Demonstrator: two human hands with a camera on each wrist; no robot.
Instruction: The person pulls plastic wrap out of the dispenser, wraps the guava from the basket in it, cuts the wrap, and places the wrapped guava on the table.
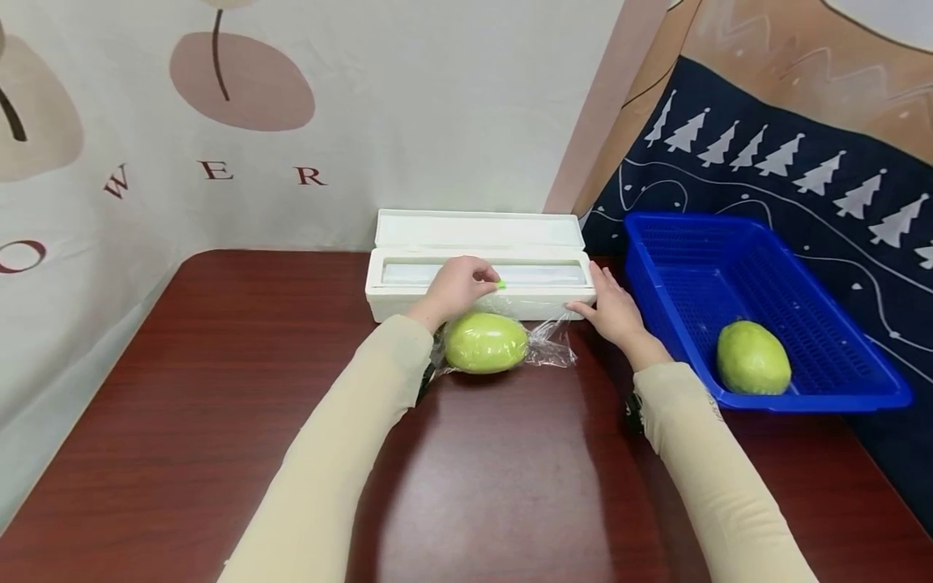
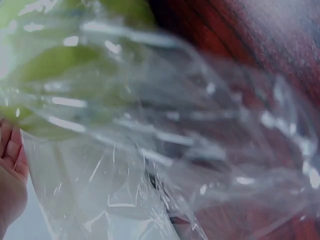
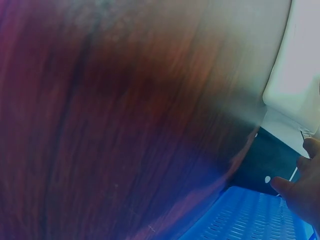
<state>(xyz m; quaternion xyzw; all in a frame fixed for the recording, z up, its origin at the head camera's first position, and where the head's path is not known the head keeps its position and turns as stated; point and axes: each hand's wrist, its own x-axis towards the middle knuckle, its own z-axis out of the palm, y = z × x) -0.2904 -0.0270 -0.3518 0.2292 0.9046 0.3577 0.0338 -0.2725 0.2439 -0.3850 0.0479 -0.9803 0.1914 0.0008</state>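
A white cling film dispenser point(image 1: 394, 305) stands at the back of the table, its lid point(image 1: 477, 229) raised. My left hand point(image 1: 453, 287) reaches over its front edge, thumb and fingertips pinching a small bright green slide cutter point(image 1: 501, 284). At the dispenser's right end my right hand point(image 1: 615, 312) rests with fingers extended along the side and thumb at the front corner. Just in front lies a yellow-green fruit point(image 1: 485, 343) wrapped in clear cling film point(image 1: 550, 344), loose ends bunched at both sides. Film fills much of the left wrist view, with the fruit point(image 2: 65, 75) behind it.
To the right stands a blue plastic basket point(image 1: 656, 283) holding another yellow-green fruit point(image 1: 753, 358). The dark red wooden table point(image 1: 219, 421) runs back to a printed cloth point(image 1: 437, 105). A navy cloth with white trees point(image 1: 773, 154) hangs behind the basket.
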